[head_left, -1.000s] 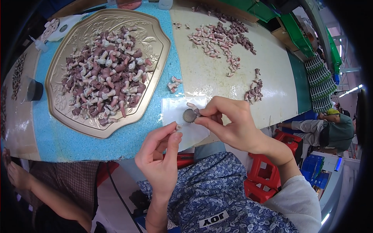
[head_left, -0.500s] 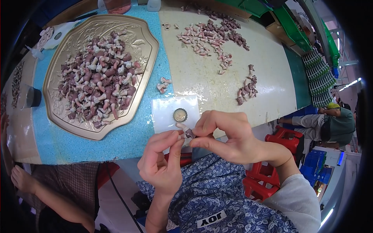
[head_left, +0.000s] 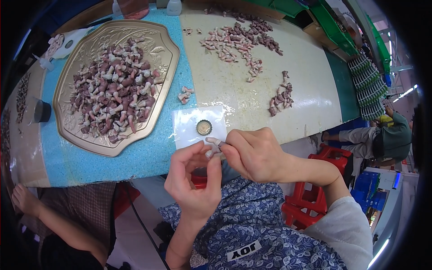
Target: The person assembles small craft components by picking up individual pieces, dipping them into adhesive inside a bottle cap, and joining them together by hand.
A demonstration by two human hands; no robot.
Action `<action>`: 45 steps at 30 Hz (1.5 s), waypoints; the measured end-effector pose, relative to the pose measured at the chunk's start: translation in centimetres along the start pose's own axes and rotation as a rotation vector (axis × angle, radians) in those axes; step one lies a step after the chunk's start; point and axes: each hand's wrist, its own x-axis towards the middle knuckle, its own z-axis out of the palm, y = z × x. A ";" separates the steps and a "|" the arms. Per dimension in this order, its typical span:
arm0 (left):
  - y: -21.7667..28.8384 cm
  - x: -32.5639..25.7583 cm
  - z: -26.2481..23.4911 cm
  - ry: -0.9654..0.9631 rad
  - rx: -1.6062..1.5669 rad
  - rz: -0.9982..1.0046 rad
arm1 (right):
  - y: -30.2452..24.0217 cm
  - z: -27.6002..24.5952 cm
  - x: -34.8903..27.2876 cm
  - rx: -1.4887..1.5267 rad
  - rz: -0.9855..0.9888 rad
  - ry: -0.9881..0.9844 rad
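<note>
Between my two hands is a small moulded plastic figure part [head_left: 213,141] with a pale pink end and a mauve middle. A whitish bit [head_left: 209,154] shows beside it at my left fingertips; I cannot tell if both are one piece. My left hand [head_left: 193,180] pinches the whitish bit between thumb and fingers. My right hand [head_left: 261,155] has curled fingers and a thumb closed on the pink and mauve part. Just beyond them, a bottle cap [head_left: 204,127] lies on a white sheet [head_left: 182,130]. Some similar pieces [head_left: 185,95] lie beyond the sheet.
To the left, a gold embossed tray [head_left: 157,42] holds a heaped pile of pink, white and mauve parts [head_left: 112,85]. More parts [head_left: 238,42] are scattered at the far right. Red stools [head_left: 310,193] stand at right. Another person's hand [head_left: 24,200] is at lower left.
My right hand has rolled over, with fingers curled and knuckles up, around the part. My left hand has moved slightly right, its fingers more cupped. The whole view has shifted a little.
</note>
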 end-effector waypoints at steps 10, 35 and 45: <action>0.1 -0.7 0.6 -0.159 0.290 0.160 | -2.2 1.1 -0.9 0.192 0.015 0.125; -2.0 11.4 -7.1 0.235 0.942 0.604 | 13.7 -4.8 -5.9 -0.212 0.513 0.117; -1.5 10.2 -0.5 -0.192 0.817 0.500 | 6.6 -3.2 -1.6 0.591 0.457 0.378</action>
